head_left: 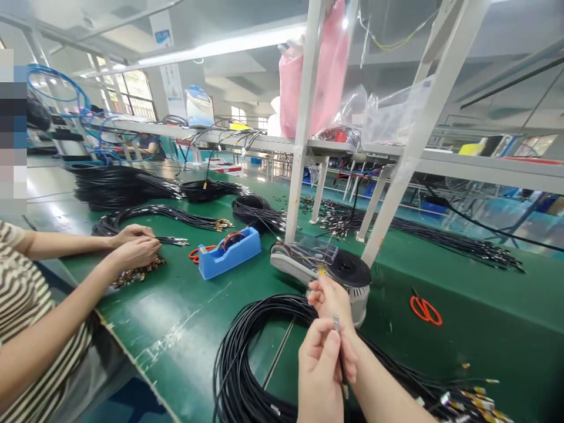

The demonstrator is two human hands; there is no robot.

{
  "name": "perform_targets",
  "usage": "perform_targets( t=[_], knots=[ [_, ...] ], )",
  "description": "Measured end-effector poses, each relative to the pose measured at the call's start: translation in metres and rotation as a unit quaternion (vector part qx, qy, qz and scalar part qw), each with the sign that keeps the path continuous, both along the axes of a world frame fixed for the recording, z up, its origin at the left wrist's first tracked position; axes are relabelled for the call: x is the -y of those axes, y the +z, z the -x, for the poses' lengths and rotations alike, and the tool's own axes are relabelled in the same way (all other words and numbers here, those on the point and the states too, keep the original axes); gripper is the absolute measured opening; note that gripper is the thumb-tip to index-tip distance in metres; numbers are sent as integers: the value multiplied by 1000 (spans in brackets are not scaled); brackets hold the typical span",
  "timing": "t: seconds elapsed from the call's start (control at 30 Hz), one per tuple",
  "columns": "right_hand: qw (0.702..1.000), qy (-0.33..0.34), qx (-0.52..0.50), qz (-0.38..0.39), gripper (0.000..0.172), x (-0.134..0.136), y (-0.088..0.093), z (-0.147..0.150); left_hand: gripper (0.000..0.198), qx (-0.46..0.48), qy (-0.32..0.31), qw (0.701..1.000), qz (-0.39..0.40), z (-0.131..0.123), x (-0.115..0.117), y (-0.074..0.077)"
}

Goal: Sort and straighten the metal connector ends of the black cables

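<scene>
With the left hand (322, 361) gripping the cable (342, 367), leave the metal tip (336, 321) exposed, steady the right hand (331, 298), curled, grip unclear, by the tape machine (291, 267), and avoid snagging the coil (235, 338) on the worktop (189, 335).

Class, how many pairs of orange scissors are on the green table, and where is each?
2. One pair lies right of the machine; a second pair is partly hidden behind the dispenser. Others may be hidden.
</scene>
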State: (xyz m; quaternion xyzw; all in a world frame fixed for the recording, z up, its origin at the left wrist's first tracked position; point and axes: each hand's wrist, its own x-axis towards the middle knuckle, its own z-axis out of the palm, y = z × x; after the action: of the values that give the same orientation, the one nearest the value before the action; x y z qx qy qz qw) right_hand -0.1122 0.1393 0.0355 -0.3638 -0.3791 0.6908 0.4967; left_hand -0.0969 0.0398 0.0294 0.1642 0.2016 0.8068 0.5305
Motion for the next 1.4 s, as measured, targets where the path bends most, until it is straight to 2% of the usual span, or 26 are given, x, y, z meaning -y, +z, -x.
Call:
perform_targets(
  t=[0.3,0.43,0.53,0.6,0.7,0.8,0.87,0.93,1.07,1.23,1.4],
  knots=[
    [999,-52,15,-6,28,-6,2,12,26,-7,-9,1000,25,7,3,7],
    [999,-9,33,-21,22,5,6,6,22,-29,-26,999,19,6,7,8],
    [996,45,59,-52,19,21,14,-30,21,-60,-46,997,6,3,7,7],
    [985,55,103,-124,20,30,18,-72,22,-90,-75,993,10,-1,7,6],
    [944,83,207,-243,28,44,21,-147,22,-155,-152,976,25,-15,6,4],
    [906,121,293,-282,32,62,21,-208,23,-238,-211,946,59,-39,8,2],
    [888,131,335,-288,34,74,18,-234,22,-294,-232,924,80,-56,10,1],
    [880,126,358,-285,35,85,12,-249,20,-346,-251,900,85,-72,13,-1],
    [885,110,360,-274,35,95,-4,-261,13,-419,-271,863,82,-93,14,-12],
    [888,102,350,-280,34,95,-24,-265,12,-449,-262,850,84,-100,12,-28],
    [865,94,382,-312,32,91,-30,-266,12,-463,-254,845,82,-101,11,-32]
  ],
)
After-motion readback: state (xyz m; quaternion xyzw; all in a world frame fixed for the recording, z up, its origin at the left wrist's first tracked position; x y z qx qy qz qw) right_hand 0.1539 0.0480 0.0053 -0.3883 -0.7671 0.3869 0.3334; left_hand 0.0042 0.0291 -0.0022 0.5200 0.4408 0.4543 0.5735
